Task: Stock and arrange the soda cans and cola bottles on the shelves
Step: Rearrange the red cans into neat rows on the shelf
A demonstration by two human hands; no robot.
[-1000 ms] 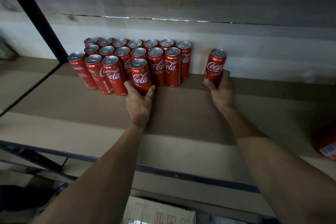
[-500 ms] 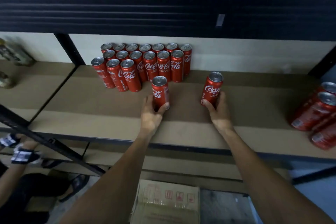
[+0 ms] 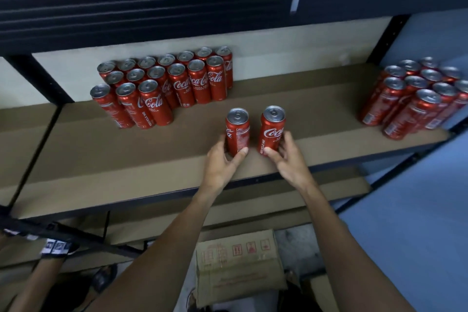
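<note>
While my left hand (image 3: 220,167) curls its fingers and thumb round the first can (image 3: 237,132) low down, my right hand (image 3: 288,159) pinches the second can (image 3: 271,130) just beside it. Both stand upright at the shelf (image 3: 126,159) front, well apart from the back-left block (image 3: 162,88). I judge this mid-arranging. Next, each needs a steady carry into an open row end without knocking its neighbours.
</note>
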